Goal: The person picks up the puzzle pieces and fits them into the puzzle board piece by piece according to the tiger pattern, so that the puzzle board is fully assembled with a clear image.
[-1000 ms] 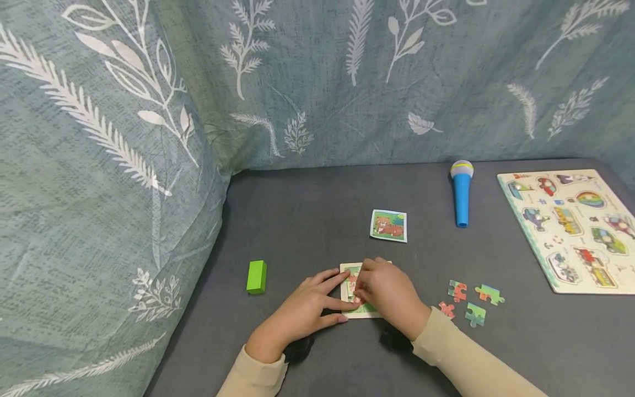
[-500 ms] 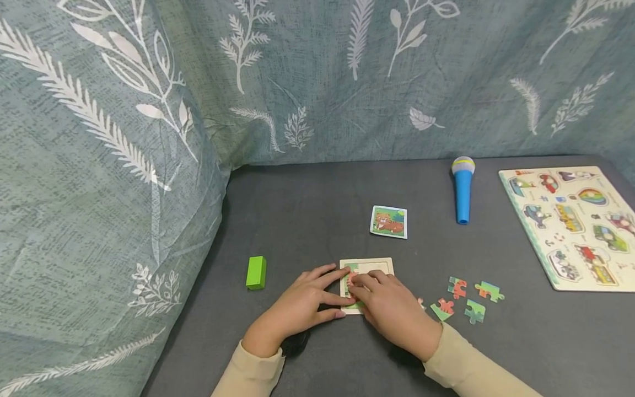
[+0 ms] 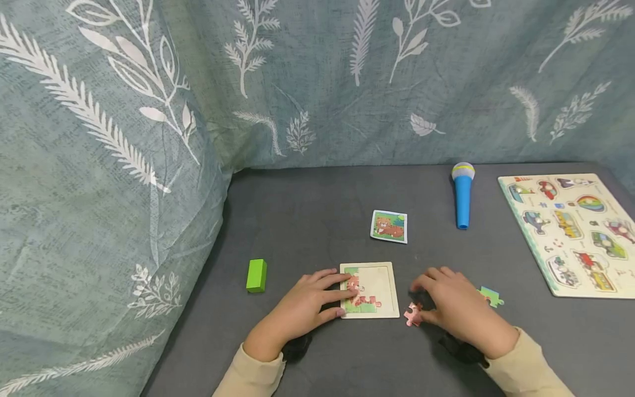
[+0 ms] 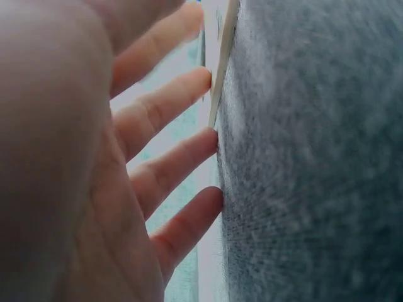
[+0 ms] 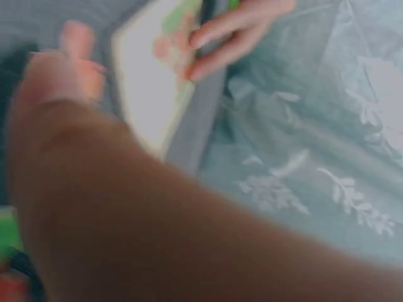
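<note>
Dark grey, the counter (image 3: 307,215) carries the work. The left hand (image 3: 307,300) rests, grip spread, on the puzzle tray (image 3: 381,284), which lies between the hands, nearly square, without marked long axis. Its left column and part of the bottom appear filled; the rest is bare. The right hand's (image 3: 463,309) thumb meets a red piece (image 3: 412,315), its long axis unclear; whether the grip pinches cannot be told. A green piece (image 3: 492,296) apparently remains.
</note>
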Action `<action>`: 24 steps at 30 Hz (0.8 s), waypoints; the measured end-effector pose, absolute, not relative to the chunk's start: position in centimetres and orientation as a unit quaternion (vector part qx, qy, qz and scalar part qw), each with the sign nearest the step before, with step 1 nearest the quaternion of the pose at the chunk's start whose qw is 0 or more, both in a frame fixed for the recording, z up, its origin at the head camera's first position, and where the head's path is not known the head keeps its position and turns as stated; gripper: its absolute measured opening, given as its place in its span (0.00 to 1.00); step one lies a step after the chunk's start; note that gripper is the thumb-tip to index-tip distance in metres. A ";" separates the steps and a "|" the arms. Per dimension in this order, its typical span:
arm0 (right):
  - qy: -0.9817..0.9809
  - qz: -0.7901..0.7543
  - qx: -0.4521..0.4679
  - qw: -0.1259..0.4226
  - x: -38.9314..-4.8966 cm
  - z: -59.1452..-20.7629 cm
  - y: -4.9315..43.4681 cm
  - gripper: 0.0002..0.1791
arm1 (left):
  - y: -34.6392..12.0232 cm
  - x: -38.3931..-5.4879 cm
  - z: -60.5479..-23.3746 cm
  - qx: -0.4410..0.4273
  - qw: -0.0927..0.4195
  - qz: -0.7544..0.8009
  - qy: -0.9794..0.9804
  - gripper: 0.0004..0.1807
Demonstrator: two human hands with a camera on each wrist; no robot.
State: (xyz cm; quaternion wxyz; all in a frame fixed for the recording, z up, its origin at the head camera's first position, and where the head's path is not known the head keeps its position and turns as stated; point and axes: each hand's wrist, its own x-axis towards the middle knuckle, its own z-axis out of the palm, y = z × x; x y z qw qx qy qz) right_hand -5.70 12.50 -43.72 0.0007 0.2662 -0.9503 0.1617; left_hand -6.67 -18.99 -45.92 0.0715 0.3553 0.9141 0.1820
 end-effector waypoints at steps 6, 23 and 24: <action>-0.928 0.216 0.296 -0.073 -5.9 -44.9 14.1 0.17 | -19.3 -6.6 -45.7 0.349 0.066 0.167 0.920 0.24; -0.855 0.413 0.278 -0.142 -9.5 -43.3 11.3 0.01 | -18.8 -6.9 -46.2 0.357 0.062 0.169 0.917 0.23; -0.853 0.416 0.281 -0.141 -9.9 -43.3 10.8 0.01 | -18.8 -6.9 -46.2 0.358 0.063 0.170 0.916 0.23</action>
